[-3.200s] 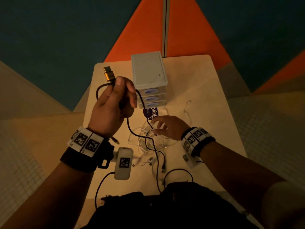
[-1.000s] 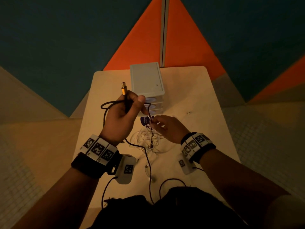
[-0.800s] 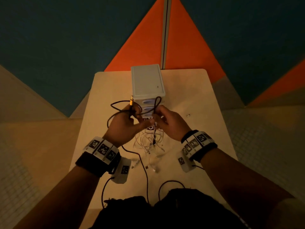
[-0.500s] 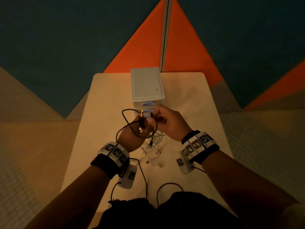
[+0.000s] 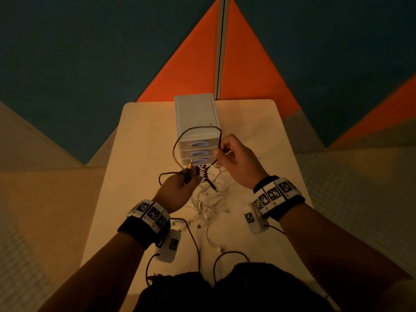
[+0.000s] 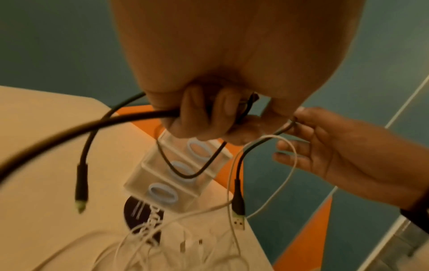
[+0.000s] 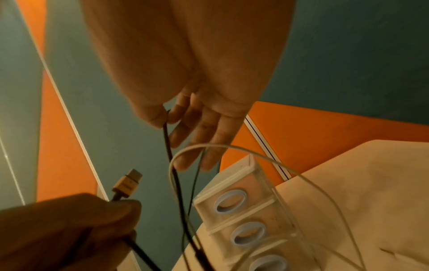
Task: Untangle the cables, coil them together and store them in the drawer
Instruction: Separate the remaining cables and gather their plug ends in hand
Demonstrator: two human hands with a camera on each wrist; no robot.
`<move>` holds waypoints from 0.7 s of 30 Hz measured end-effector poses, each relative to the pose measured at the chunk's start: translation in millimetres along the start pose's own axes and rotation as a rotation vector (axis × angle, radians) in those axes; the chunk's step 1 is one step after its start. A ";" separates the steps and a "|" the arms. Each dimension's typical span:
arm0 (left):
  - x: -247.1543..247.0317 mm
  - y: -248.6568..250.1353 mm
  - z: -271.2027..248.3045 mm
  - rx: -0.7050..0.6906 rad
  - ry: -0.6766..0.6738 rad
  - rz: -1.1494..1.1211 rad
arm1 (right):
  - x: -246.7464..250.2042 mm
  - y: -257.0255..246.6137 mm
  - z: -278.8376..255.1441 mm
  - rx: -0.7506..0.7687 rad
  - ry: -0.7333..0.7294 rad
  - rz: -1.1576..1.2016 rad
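Note:
A black cable (image 5: 196,127) arcs in a wide loop in front of the white three-drawer unit (image 5: 195,111). My left hand (image 5: 188,180) grips it just below its gold plug (image 5: 191,164), fingers curled round the cable (image 6: 130,117). My right hand (image 5: 219,152) pinches the other side of the loop between thumb and forefinger (image 7: 166,117), its other fingers loosely spread. A USB plug (image 6: 239,218) dangles below that pinch. White cables (image 5: 208,200) lie tangled on the table under both hands; one white loop (image 7: 232,146) rises beside the right hand. All three drawers (image 7: 243,210) are shut.
The drawer unit stands at the back middle of the light wooden table (image 5: 144,136). A dark purple round sticker (image 5: 202,173) lies in front of it. Thin black leads (image 5: 193,239) run from my wrist cameras to the table's near edge.
My hands were close together; the right hand has since moved up and to the right, widening the black loop across the drawer unit. The left hand keeps its grip near the gold plug.

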State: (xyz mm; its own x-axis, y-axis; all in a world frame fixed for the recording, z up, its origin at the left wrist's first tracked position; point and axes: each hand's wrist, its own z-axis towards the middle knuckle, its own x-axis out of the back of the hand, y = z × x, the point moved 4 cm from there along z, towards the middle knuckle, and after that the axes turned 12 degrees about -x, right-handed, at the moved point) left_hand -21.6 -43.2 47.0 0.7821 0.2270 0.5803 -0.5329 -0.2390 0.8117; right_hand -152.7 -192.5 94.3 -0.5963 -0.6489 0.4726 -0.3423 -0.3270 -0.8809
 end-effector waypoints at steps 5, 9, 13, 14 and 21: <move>20.1 16.6 5.3 -0.128 0.188 -0.097 | 0.3 -15.5 1.5 0.115 -0.011 -0.089; 32.7 25.4 6.0 -0.168 0.274 -0.017 | 5.5 -24.3 1.1 0.117 -0.009 0.071; 36.4 42.0 4.1 -0.254 0.264 0.116 | 9.7 -40.6 -1.8 0.109 -0.080 0.208; 36.3 47.2 4.1 -0.276 0.253 0.159 | 9.2 -45.4 -3.2 0.108 -0.111 0.234; 31.1 65.7 4.8 -0.273 0.110 0.183 | 6.0 -55.3 -15.5 0.094 -0.186 0.286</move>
State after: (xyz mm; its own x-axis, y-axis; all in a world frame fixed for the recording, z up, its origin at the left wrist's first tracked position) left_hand -30.7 -56.4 118.1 0.6338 0.3080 0.7096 -0.7395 -0.0276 0.6725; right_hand -148.7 -167.7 146.2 -0.5132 -0.8344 0.2010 -0.1069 -0.1703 -0.9796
